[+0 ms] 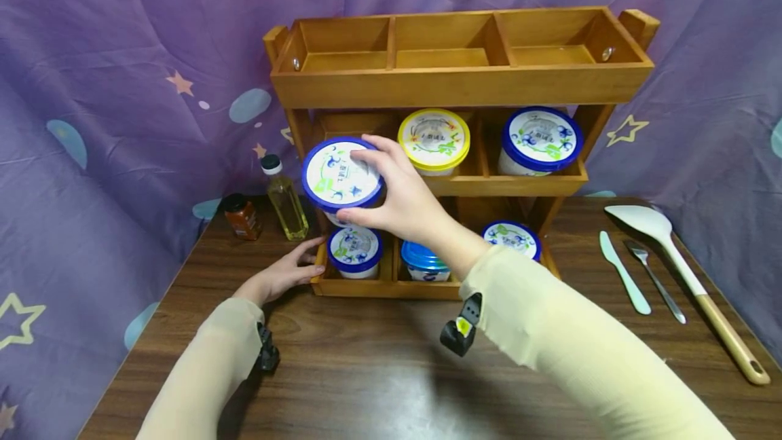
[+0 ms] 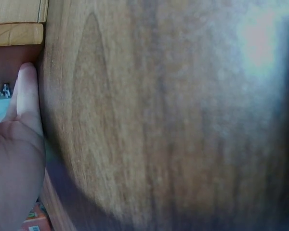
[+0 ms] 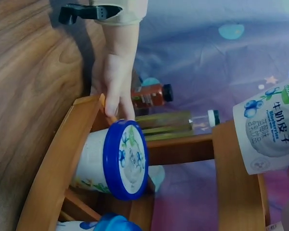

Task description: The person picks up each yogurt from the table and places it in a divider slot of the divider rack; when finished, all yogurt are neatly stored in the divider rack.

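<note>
My right hand (image 1: 403, 192) grips a white yogurt tub (image 1: 336, 172) with a blue lid and blueberry print, its thumb and fingers around the lid's right side. The tub is tilted, in front of the left compartment of the wooden rack's (image 1: 458, 90) middle tier. In the right wrist view its printed side (image 3: 269, 132) faces the camera. My left hand (image 1: 284, 276) touches the left end of the bottom tier; in the left wrist view a straight finger (image 2: 28, 94) lies along the wood. Just below the held tub, another blue-lidded tub (image 1: 354, 250) stands in the bottom-left compartment.
A yellow-lidded tub (image 1: 434, 140) and a blue-lidded tub (image 1: 542, 140) stand on the middle tier. Lower down are a light-blue-lidded tub (image 1: 424, 262) and another tub (image 1: 512, 240). An oil bottle (image 1: 286, 202) and red-brown jar (image 1: 243, 217) stand left; knife (image 1: 624, 273), fork (image 1: 656, 282) and spatula (image 1: 687, 270) lie right.
</note>
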Action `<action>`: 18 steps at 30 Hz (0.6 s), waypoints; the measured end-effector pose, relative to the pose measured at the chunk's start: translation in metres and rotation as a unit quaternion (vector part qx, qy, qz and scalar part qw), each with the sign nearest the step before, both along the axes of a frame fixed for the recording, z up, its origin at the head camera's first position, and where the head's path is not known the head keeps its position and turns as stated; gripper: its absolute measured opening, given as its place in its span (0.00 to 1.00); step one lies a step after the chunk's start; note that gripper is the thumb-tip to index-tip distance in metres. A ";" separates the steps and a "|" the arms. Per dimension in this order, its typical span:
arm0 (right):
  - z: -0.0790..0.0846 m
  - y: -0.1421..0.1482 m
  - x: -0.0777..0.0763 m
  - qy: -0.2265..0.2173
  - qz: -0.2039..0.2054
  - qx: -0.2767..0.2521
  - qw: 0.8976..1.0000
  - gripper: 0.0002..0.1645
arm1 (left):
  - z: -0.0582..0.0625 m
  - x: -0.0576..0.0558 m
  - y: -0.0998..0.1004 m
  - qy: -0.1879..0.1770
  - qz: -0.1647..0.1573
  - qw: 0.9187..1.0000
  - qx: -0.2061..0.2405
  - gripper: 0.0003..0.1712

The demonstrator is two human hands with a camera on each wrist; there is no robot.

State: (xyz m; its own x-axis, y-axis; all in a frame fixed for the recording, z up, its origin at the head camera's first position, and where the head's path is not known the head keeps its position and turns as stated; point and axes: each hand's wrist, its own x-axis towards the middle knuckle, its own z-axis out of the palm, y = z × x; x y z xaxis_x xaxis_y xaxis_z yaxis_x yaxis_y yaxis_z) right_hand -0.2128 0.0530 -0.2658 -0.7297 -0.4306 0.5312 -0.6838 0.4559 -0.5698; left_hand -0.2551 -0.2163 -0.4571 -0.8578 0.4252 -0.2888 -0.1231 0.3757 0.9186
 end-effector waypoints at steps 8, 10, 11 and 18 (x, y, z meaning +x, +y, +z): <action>0.008 -0.009 -0.002 0.033 -0.010 -0.020 0.999 0.47 | 0.003 -0.001 0.004 0.000 0.008 1.000 0.005 0.44; 0.008 -0.011 -0.005 0.050 -0.015 -0.034 0.998 0.47 | 0.004 0.000 0.004 0.001 0.007 1.000 0.003 0.44; 0.007 -0.012 -0.006 0.061 -0.018 -0.042 0.997 0.47 | 0.004 0.000 0.004 0.002 0.005 1.000 0.003 0.44; -0.006 -0.022 -0.014 0.130 -0.041 -0.077 0.988 0.48 | 0.002 0.003 0.000 0.006 0.000 1.000 0.004 0.44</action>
State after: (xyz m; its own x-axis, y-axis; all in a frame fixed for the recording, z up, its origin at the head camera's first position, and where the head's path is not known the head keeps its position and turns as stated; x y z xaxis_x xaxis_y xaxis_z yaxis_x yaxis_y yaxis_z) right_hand -0.2266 0.0311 -0.2723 -0.5895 -0.2754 0.7594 -0.7802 0.4378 -0.4468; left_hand -0.2521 -0.2163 -0.4555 -0.8612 0.4275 -0.2750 -0.1116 0.3688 0.9228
